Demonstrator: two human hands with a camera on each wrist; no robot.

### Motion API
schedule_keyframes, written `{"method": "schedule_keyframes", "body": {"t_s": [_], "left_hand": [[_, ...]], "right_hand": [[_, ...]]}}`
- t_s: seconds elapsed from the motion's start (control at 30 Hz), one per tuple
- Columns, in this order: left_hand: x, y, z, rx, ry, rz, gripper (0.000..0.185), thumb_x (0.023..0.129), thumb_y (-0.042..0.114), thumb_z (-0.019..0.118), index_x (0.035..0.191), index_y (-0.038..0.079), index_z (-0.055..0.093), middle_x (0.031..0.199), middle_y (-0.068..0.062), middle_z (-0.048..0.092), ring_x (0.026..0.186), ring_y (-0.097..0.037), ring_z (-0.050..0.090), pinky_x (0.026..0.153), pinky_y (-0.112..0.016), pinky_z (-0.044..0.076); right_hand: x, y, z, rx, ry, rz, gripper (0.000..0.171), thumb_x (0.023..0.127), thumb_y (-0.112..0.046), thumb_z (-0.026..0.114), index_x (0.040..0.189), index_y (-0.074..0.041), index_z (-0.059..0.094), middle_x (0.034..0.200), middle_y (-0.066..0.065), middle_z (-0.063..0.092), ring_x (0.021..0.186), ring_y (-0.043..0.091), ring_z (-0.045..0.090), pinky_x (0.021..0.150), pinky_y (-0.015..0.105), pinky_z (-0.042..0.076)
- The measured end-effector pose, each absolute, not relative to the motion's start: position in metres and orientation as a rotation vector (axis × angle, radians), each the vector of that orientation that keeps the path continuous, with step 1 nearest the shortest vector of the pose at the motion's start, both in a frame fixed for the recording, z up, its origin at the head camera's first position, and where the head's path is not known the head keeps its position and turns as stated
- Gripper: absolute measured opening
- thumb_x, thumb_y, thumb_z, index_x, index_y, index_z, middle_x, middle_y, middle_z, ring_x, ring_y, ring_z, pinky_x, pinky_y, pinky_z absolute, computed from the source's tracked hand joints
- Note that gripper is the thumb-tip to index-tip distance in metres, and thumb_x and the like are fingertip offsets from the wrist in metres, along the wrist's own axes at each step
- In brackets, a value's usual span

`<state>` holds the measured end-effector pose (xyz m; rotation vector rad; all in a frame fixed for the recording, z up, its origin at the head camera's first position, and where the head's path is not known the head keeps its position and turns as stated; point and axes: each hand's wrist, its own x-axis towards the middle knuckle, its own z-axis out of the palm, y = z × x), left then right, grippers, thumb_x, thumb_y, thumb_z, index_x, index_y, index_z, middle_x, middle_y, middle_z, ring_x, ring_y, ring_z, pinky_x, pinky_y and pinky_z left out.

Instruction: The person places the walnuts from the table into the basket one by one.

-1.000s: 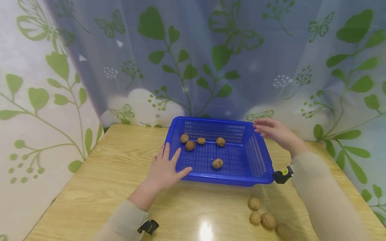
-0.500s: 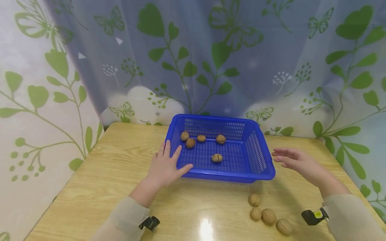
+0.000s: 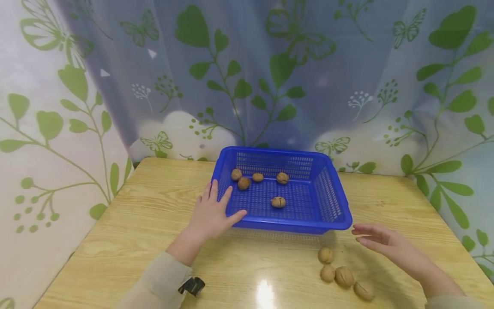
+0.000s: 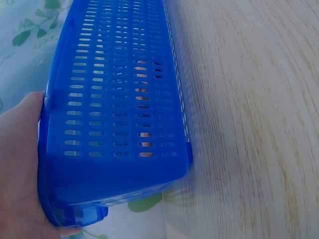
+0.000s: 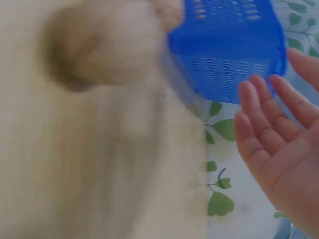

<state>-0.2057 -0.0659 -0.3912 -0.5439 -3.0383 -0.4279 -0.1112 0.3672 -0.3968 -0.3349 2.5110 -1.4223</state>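
A blue plastic basket (image 3: 278, 222) with slotted walls stands on the table, holding several walnuts. One walnut (image 3: 278, 202) lies near its front wall, another walnut (image 3: 282, 178) towards the back, and the rest at the left. My left hand (image 3: 210, 214) rests on the basket's left front corner, fingers spread and straight; the left wrist view shows this hand (image 4: 17, 169) against the rim. To the right of the basket, my right hand (image 3: 393, 246) hovers with loosely extended fingers and nothing in it. Several loose walnuts (image 3: 344, 277) lie on the table nearby, in front and to its left.
The wooden table (image 3: 127, 240) reaches back to a patterned curtain (image 3: 254, 86) with green leaves and butterflies. The curtain also hangs along the left and right sides. A blurred walnut (image 5: 99, 45) fills the upper left of the right wrist view.
My right hand has moved from above the basket's back right corner towards the front right, nearer the loose walnuts. The front walnut in the basket has rolled slightly. My left hand stays put.
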Motion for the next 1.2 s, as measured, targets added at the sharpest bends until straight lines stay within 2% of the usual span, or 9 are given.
{"method": "schedule_keyframes", "body": {"t_s": [0.17, 0.3, 0.4, 0.47, 0.63, 0.7, 0.87, 1.03, 1.2], "left_hand": [[-0.205, -0.065, -0.392, -0.551, -3.028, -0.419, 0.088, 0.085, 0.073, 0.034, 0.148, 0.012, 0.029, 0.150, -0.029, 0.008, 0.138, -0.042, 0.003, 0.105, -0.060, 0.018], [-0.204, -0.065, -0.391, -0.554, -3.027, -0.421, 0.088, 0.085, 0.073, 0.035, 0.147, 0.012, 0.030, 0.150, -0.029, 0.009, 0.138, -0.042, 0.003, 0.104, -0.060, 0.018], [-0.204, -0.065, -0.390, -0.550, -3.029, -0.413, 0.088, 0.085, 0.073, 0.035, 0.148, 0.012, 0.029, 0.151, -0.028, 0.008, 0.138, -0.042, 0.002, 0.105, -0.060, 0.017], [-0.205, -0.065, -0.389, -0.549, -3.028, -0.399, 0.088, 0.085, 0.073, 0.034, 0.148, 0.013, 0.029, 0.151, -0.028, 0.007, 0.138, -0.042, 0.002, 0.105, -0.059, 0.017], [-0.205, -0.065, -0.387, -0.551, -3.042, -0.399, 0.087, 0.085, 0.072, 0.035, 0.147, 0.012, 0.030, 0.150, -0.029, 0.008, 0.138, -0.042, 0.003, 0.105, -0.060, 0.015], [-0.205, -0.065, -0.387, -0.543, -3.046, -0.406, 0.086, 0.085, 0.072, 0.036, 0.147, 0.012, 0.030, 0.150, -0.029, 0.008, 0.138, -0.042, 0.002, 0.105, -0.060, 0.015], [-0.205, -0.066, -0.389, -0.531, -3.051, -0.395, 0.086, 0.085, 0.072, 0.035, 0.148, 0.013, 0.029, 0.151, -0.028, 0.007, 0.139, -0.041, 0.002, 0.106, -0.060, 0.015], [-0.207, -0.066, -0.391, -0.528, -3.048, -0.389, 0.087, 0.085, 0.073, 0.033, 0.148, 0.014, 0.028, 0.151, -0.027, 0.007, 0.139, -0.041, 0.002, 0.106, -0.059, 0.015], [-0.207, -0.066, -0.392, -0.537, -3.038, -0.409, 0.087, 0.085, 0.074, 0.033, 0.148, 0.013, 0.029, 0.151, -0.027, 0.007, 0.139, -0.041, 0.002, 0.105, -0.060, 0.015]], "right_hand": [[-0.094, 0.367, -0.410, -0.394, 2.509, -1.471, 0.041, 0.097, -0.010, 0.050, 0.131, 0.011, 0.042, 0.125, 0.013, 0.057, 0.107, -0.001, 0.054, 0.084, 0.018, 0.044], [-0.086, 0.374, -0.422, -0.510, 2.461, -1.487, 0.039, 0.097, -0.004, 0.047, 0.131, 0.013, 0.040, 0.126, -0.005, 0.057, 0.108, -0.001, 0.053, 0.083, 0.017, 0.045], [-0.082, 0.379, -0.430, -0.617, 2.426, -1.438, 0.039, 0.096, 0.000, 0.047, 0.131, 0.014, 0.039, 0.128, -0.011, 0.054, 0.109, 0.001, 0.053, 0.082, 0.019, 0.046], [-0.079, 0.380, -0.432, -0.591, 2.381, -1.380, 0.042, 0.096, -0.003, 0.048, 0.134, 0.012, 0.038, 0.132, 0.001, 0.052, 0.109, 0.002, 0.053, 0.082, 0.019, 0.046], [-0.073, 0.379, -0.435, -0.375, 2.203, -1.291, 0.053, 0.098, -0.014, 0.048, 0.139, 0.012, 0.028, 0.134, 0.035, 0.037, 0.116, 0.033, 0.049, 0.080, 0.019, 0.045], [-0.073, 0.378, -0.436, -0.352, 2.159, -1.294, 0.054, 0.098, -0.014, 0.049, 0.139, 0.013, 0.027, 0.134, 0.039, 0.034, 0.118, 0.027, 0.049, 0.080, 0.017, 0.044], [-0.072, 0.378, -0.440, -0.382, 2.150, -1.293, 0.052, 0.095, -0.013, 0.054, 0.133, 0.016, 0.034, 0.130, 0.040, 0.038, 0.104, -0.017, 0.042, 0.081, 0.011, 0.040], [-0.072, 0.377, -0.442, -0.458, 2.189, -1.275, 0.042, 0.094, -0.012, 0.056, 0.126, 0.014, 0.044, 0.123, 0.034, 0.048, 0.102, -0.016, 0.043, 0.079, 0.011, 0.041], [-0.071, 0.376, -0.441, -0.526, 2.310, -1.197, 0.034, 0.091, -0.014, 0.059, 0.117, 0.008, 0.054, 0.115, 0.016, 0.059, 0.101, -0.010, 0.047, 0.078, 0.015, 0.044]]}}
